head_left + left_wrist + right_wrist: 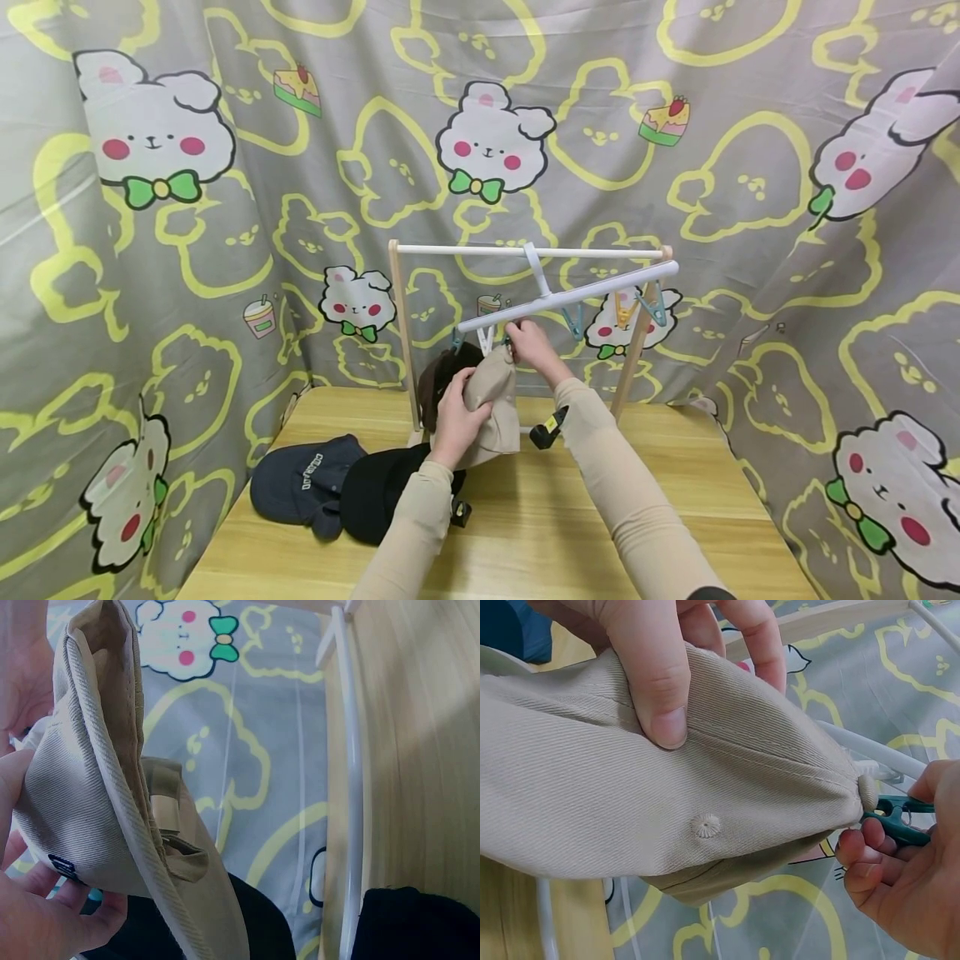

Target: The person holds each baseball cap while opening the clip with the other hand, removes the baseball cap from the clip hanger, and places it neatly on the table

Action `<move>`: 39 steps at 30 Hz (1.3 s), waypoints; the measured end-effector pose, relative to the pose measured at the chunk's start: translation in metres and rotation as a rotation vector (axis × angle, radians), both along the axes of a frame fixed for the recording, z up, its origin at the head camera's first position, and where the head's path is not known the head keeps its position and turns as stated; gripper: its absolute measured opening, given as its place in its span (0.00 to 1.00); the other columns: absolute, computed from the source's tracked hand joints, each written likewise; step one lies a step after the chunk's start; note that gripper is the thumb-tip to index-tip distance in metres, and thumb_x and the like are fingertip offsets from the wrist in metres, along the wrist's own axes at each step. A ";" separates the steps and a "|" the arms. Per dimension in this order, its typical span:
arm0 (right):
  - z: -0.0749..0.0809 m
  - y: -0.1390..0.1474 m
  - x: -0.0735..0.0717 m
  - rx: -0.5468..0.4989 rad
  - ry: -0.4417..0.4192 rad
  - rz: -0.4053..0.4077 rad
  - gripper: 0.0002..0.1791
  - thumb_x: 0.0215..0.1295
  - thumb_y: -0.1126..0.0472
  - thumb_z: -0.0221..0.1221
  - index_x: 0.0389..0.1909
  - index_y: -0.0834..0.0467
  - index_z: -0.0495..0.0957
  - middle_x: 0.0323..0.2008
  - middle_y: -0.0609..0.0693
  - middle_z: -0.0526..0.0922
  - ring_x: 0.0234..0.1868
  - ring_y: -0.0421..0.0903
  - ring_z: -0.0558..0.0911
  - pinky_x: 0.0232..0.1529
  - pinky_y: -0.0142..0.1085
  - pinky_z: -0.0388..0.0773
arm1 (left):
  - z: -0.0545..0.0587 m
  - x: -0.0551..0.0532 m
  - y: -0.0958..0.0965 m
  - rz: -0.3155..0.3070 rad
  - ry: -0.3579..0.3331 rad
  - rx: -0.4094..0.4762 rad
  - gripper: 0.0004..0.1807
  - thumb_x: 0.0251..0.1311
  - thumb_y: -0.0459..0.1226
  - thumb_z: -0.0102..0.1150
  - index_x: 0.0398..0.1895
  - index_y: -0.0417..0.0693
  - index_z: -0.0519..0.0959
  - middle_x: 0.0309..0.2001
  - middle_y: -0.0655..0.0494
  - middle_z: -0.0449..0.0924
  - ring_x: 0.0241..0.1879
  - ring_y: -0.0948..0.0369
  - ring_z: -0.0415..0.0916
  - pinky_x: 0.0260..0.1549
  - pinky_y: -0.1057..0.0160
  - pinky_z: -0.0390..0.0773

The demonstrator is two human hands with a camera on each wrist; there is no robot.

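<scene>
A beige cap (495,408) hangs below the tilted white hanger (600,285), its crown pinched flat. My left hand (457,421) grips the cap, with the thumb on one side and the fingers on the other. At the cap's upper end, my right hand (534,346) pinches a dark green clip (901,825). That clip's jaws meet the cap's edge in the right wrist view. Left of the beige cap, a dark brown cap (432,387) hangs under the hanger's low end. A white clip (485,340) is next to it.
The hanger hooks over the white bar (465,249) of a wooden rack (402,333). More clips, blue (574,323) and yellow (623,310), hang at its right. A navy cap (292,487) and a black cap (378,492) lie on the table (600,533) at left.
</scene>
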State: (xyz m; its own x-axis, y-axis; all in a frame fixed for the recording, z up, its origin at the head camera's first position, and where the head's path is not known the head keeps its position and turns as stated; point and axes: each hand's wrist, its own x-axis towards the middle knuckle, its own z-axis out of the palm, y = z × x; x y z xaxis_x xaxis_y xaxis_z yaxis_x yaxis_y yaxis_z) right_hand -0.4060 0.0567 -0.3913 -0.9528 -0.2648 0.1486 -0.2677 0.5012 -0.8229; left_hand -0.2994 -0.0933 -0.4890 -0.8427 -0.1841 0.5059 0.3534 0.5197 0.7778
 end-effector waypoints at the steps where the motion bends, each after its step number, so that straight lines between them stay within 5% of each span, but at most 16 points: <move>1: 0.000 0.000 0.000 -0.002 -0.002 0.001 0.15 0.72 0.54 0.41 0.29 0.57 0.69 0.17 0.48 0.72 0.19 0.49 0.76 0.25 0.36 0.73 | 0.000 0.000 0.000 -0.001 0.002 0.000 0.33 0.50 0.34 0.69 0.62 0.52 0.70 0.56 0.46 0.77 0.53 0.49 0.77 0.51 0.47 0.77; 9: -0.001 0.001 -0.002 -0.011 -0.014 -0.001 0.15 0.72 0.54 0.41 0.30 0.58 0.69 0.17 0.48 0.72 0.18 0.46 0.74 0.25 0.35 0.73 | 0.001 0.003 -0.001 -0.017 -0.002 0.013 0.33 0.51 0.33 0.69 0.63 0.51 0.70 0.57 0.46 0.77 0.54 0.48 0.77 0.52 0.48 0.76; 17: 0.000 0.002 -0.003 -0.012 -0.020 0.012 0.18 0.73 0.54 0.40 0.36 0.64 0.70 0.17 0.49 0.71 0.27 0.63 0.77 0.26 0.36 0.71 | 0.003 0.004 -0.001 -0.026 -0.003 0.025 0.33 0.52 0.34 0.68 0.64 0.52 0.69 0.57 0.47 0.76 0.54 0.49 0.76 0.52 0.48 0.76; 25: 0.001 0.003 -0.002 -0.022 -0.048 0.021 0.15 0.73 0.53 0.42 0.37 0.61 0.69 0.31 0.65 0.78 0.22 0.46 0.74 0.27 0.34 0.73 | 0.002 0.007 -0.001 -0.026 0.004 0.043 0.33 0.52 0.34 0.69 0.63 0.52 0.70 0.57 0.46 0.76 0.53 0.49 0.77 0.51 0.48 0.77; 34: 0.003 0.004 0.000 -0.035 -0.048 -0.001 0.13 0.72 0.53 0.44 0.37 0.59 0.70 0.26 0.51 0.75 0.26 0.44 0.75 0.30 0.34 0.74 | 0.001 0.009 -0.003 -0.016 -0.001 0.044 0.34 0.52 0.33 0.68 0.64 0.54 0.70 0.58 0.48 0.76 0.54 0.51 0.77 0.51 0.49 0.78; 39: 0.001 0.004 -0.002 -0.036 -0.056 0.007 0.18 0.72 0.52 0.43 0.43 0.63 0.71 0.34 0.64 0.78 0.33 0.56 0.79 0.34 0.42 0.77 | 0.000 0.010 -0.004 -0.003 -0.014 0.037 0.34 0.52 0.34 0.68 0.64 0.55 0.70 0.56 0.48 0.77 0.52 0.51 0.77 0.49 0.49 0.78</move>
State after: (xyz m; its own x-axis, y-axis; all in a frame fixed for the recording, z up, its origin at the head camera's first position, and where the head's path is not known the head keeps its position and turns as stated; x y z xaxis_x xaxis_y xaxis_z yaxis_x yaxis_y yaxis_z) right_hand -0.4079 0.0612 -0.3905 -0.9581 -0.2665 0.1049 -0.2240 0.4692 -0.8542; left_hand -0.2894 -0.0972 -0.4888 -0.8503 -0.1994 0.4871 0.3442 0.4894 0.8012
